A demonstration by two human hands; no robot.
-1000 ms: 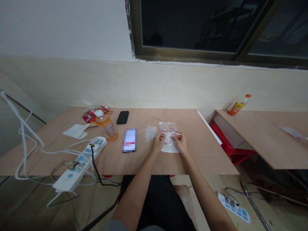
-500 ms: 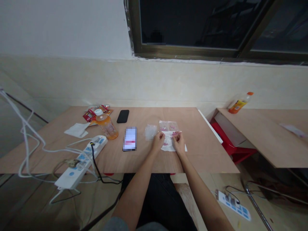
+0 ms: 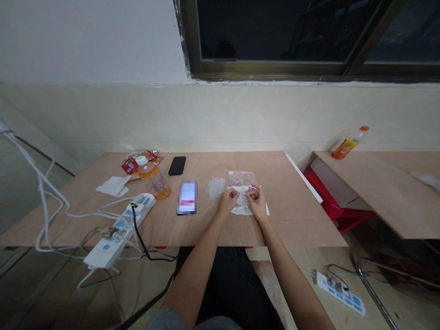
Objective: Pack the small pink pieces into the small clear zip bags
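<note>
Head view: left hand point(image 3: 228, 200) and right hand point(image 3: 257, 202) are each pinching a plastic bag point(image 3: 242, 194) midway between the table's point(image 3: 295, 220) front and back edges, possibly tearing it by overpulling.

Things across the table

A power strip point(image 3: 120, 228) lay near-left on the table point(image 3: 295, 220), a bottle point(image 3: 153, 179) behind it, a tissue point(image 3: 113, 185) left of the bottle. A phone point(image 3: 187, 198) lay between bottle and left hand point(image 3: 227, 202); a small bag point(image 3: 242, 203) sat between left hand and right hand point(image 3: 257, 202), another bag point(image 3: 242, 178) just behind it.
</note>
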